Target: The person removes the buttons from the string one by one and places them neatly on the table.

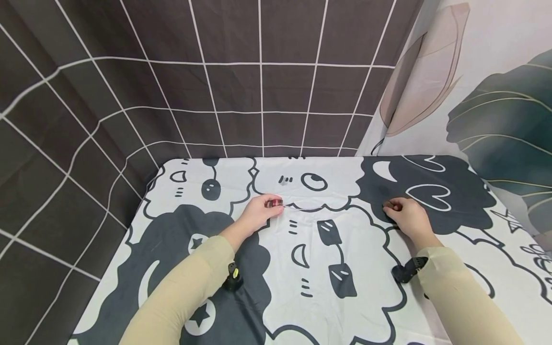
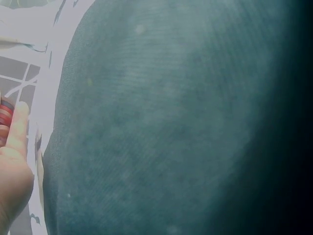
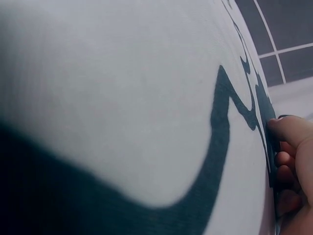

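Observation:
My left hand grips a small red banded piece between thumb and fingers, close over the patterned sheet. In the left wrist view this piece shows stacked red, orange and dark bands, partly covered by the hand. My right hand is at the dark cloud print, its fingers curled in toward the thumb. In the right wrist view the curled fingertips lie beneath the thumb, right at the sheet; I cannot tell whether they hold anything.
A white sheet with dark cloud faces covers the surface. Dark grid-patterned cloth hangs behind it and on the left. A leaf-print curtain hangs at the right. Black wrist cameras sit over both beige sleeves.

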